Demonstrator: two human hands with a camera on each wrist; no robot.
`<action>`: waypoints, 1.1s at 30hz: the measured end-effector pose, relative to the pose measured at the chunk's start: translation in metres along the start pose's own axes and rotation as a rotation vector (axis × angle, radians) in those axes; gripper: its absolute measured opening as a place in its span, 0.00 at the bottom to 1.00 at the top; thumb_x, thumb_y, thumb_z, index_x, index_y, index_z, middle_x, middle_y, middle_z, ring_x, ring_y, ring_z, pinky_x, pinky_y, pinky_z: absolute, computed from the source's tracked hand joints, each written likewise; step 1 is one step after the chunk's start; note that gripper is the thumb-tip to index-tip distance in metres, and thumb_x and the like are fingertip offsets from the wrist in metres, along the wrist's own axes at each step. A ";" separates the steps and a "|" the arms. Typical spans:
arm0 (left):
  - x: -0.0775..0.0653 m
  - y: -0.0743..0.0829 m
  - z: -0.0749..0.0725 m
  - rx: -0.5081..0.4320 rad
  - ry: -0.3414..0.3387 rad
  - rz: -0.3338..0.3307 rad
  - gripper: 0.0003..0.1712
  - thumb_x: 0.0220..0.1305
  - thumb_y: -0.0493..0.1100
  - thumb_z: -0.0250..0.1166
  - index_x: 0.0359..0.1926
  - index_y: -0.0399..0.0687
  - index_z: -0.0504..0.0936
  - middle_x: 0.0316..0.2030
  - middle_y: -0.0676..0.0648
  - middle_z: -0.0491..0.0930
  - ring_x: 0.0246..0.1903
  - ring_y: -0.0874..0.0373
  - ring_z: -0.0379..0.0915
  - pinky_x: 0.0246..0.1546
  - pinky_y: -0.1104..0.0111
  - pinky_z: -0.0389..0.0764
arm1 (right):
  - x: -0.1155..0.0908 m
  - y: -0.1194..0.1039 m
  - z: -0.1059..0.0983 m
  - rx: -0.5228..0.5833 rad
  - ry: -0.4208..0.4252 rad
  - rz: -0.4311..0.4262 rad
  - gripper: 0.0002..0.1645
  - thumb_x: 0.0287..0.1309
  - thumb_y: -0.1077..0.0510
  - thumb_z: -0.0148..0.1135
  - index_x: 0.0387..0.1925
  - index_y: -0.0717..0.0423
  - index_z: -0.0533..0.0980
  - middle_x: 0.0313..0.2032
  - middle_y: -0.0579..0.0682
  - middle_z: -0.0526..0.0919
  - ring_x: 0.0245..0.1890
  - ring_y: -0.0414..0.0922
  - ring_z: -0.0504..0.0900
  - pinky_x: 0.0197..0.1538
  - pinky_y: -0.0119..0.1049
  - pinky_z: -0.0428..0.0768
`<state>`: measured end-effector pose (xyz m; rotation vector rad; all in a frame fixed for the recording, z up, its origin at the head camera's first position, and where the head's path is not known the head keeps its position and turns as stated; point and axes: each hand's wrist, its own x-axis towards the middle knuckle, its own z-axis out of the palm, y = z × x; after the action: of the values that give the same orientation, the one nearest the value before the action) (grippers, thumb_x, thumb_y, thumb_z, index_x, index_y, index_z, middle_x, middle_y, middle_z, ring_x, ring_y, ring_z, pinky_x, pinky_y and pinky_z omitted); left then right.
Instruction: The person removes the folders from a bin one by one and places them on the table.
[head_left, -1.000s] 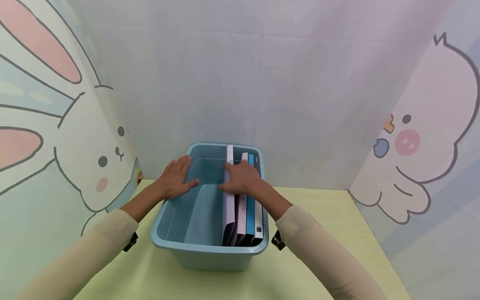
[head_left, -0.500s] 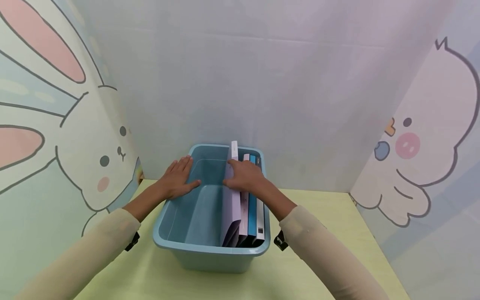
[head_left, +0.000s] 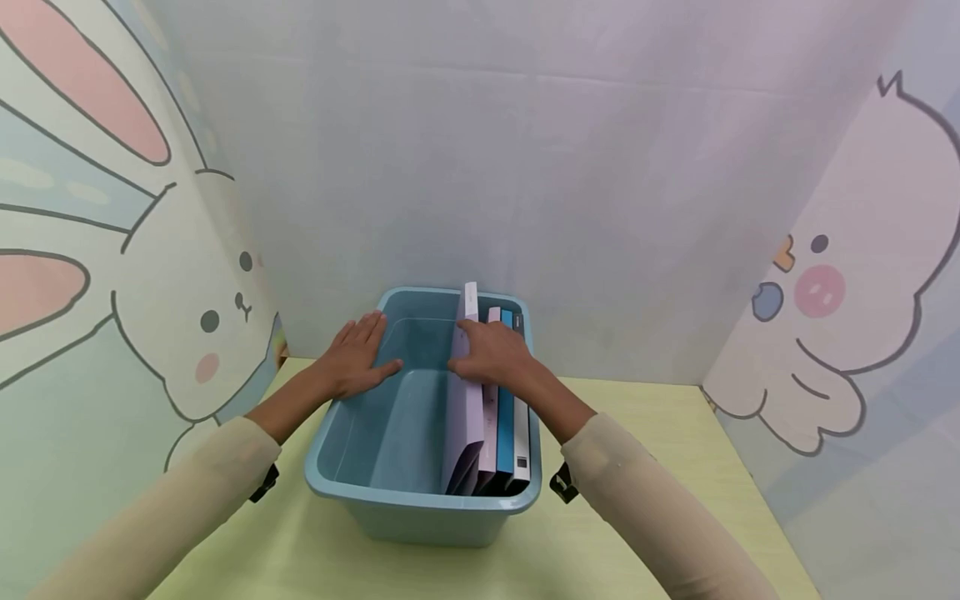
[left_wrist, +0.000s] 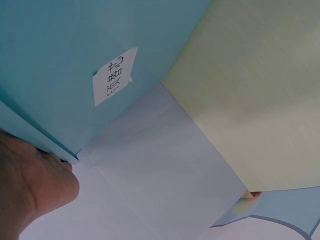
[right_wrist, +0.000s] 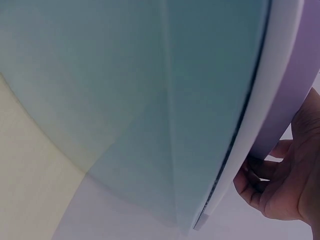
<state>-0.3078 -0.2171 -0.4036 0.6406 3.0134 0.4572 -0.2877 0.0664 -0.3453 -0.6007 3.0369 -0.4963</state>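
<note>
Over at the bench [head_left: 637, 500], the person's right hand [head_left: 493, 354] has its fingers curled round the lilac folder [head_left: 464, 412], which stands on edge in the blue tub [head_left: 420, 500] beside the other folders [head_left: 505, 425], while the left hand [head_left: 352, 358] rests, straight-fingered, along the tub's left rim.

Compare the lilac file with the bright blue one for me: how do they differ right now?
Height: the lilac file stands higher, its far end overlapping the rim in the head view; the bright blue file sits lower.
Hold: the right hand grips the lilac file, not the bright blue file.
Place: the lilac file is leftmost; the bright blue file is farther right.
Shared: both stand on edge inside the tub.
</note>
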 end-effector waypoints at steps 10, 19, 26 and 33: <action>0.000 0.002 -0.001 0.001 -0.002 -0.005 0.55 0.86 0.60 0.56 0.89 0.24 0.43 0.91 0.26 0.41 0.91 0.27 0.36 0.90 0.33 0.37 | 0.000 0.001 0.000 -0.001 0.002 -0.004 0.46 0.68 0.42 0.65 0.83 0.54 0.72 0.56 0.58 0.92 0.41 0.50 0.89 0.44 0.46 0.93; 0.000 0.001 -0.001 -0.009 0.013 0.005 0.56 0.86 0.61 0.56 0.89 0.24 0.44 0.90 0.25 0.42 0.91 0.27 0.37 0.90 0.32 0.38 | -0.001 0.002 -0.002 0.032 0.010 -0.011 0.47 0.67 0.43 0.65 0.83 0.54 0.71 0.53 0.58 0.93 0.40 0.50 0.89 0.44 0.46 0.93; 0.000 0.000 0.000 -0.012 0.021 0.011 0.56 0.85 0.60 0.57 0.89 0.24 0.44 0.90 0.25 0.42 0.91 0.27 0.37 0.90 0.32 0.38 | -0.004 0.004 -0.006 0.079 -0.002 0.005 0.46 0.67 0.43 0.65 0.83 0.54 0.71 0.54 0.58 0.93 0.41 0.51 0.89 0.46 0.47 0.93; -0.001 0.001 -0.001 -0.016 0.025 0.012 0.55 0.85 0.60 0.57 0.88 0.23 0.45 0.90 0.24 0.44 0.91 0.26 0.39 0.90 0.32 0.40 | -0.005 0.007 -0.010 0.103 -0.011 0.025 0.47 0.66 0.43 0.64 0.83 0.53 0.71 0.61 0.59 0.90 0.43 0.51 0.90 0.44 0.46 0.92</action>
<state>-0.3068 -0.2172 -0.4029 0.6575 3.0279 0.4931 -0.2859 0.0774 -0.3387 -0.5576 2.9819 -0.6407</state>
